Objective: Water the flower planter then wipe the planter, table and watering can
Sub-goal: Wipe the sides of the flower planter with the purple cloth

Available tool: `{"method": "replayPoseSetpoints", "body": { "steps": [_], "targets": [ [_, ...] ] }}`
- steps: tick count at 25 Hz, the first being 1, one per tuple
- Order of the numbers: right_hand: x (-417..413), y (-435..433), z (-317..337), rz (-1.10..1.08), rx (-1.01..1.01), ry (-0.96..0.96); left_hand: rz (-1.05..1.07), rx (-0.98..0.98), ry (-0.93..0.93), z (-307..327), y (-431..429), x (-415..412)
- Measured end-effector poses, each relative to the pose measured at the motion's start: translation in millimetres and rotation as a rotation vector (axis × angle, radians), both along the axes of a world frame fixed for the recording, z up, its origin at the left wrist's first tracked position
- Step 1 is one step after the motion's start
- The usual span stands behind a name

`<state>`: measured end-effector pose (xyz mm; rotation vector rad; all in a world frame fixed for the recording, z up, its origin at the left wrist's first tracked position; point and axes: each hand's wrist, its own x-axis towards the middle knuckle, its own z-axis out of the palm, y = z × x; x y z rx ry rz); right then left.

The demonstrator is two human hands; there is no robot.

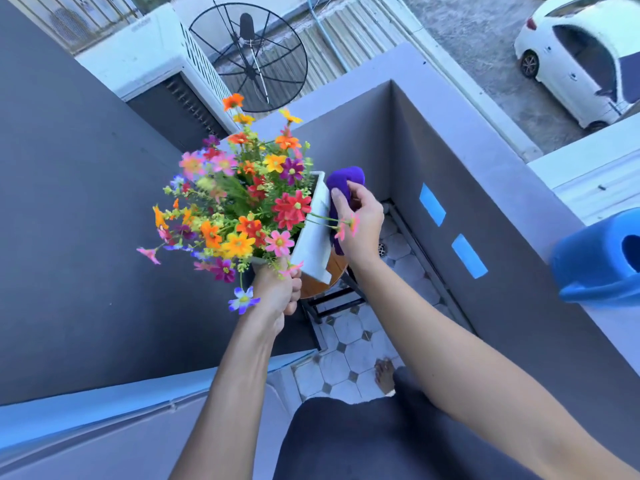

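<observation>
A white rectangular planter (pixel 314 233) full of colourful flowers (pixel 242 202) is lifted and tilted above a small round wooden table (pixel 322 282). My left hand (pixel 277 289) grips the planter's near end from below. A purple cloth (pixel 343 183) is pressed against the planter's right side wall by my right hand (pixel 360 223). The blue watering can (pixel 595 261) stands on the balcony ledge at the far right, apart from both hands.
Grey balcony walls (pixel 467 188) close in the corner, with two blue tape strips (pixel 433 204) on the right wall. The table has black metal legs (pixel 332 299) on a white tiled floor (pixel 349 355). My bare foot (pixel 384 375) stands near the table.
</observation>
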<state>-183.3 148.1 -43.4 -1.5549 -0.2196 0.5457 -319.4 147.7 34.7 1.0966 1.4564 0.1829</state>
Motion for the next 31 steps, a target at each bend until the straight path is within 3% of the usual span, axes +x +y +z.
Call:
{"method": "replayPoseSetpoints", "body": {
  "steps": [12, 18, 22, 31],
  "targets": [
    [-46.1, -29.9, 8.9, 0.238, 0.231, -0.061, 0.080, -0.029, -0.051, 6.1, 15.6, 13.7],
    [-59.5, -50.5, -13.1, 0.374, 0.215, -0.404, 0.093, -0.022, -0.057, 6.4, 19.2, 12.0],
    [-64.3, -60.9, -33.7, 0.398, 0.119, -0.531, 0.091, -0.045, -0.060, 6.1, 17.1, 9.6],
    [-72.6, -60.8, -45.5, 0.297, 0.058, -0.299, 0.049, 0.022, 0.010, 10.4, 15.1, -0.8]
  ]
}}
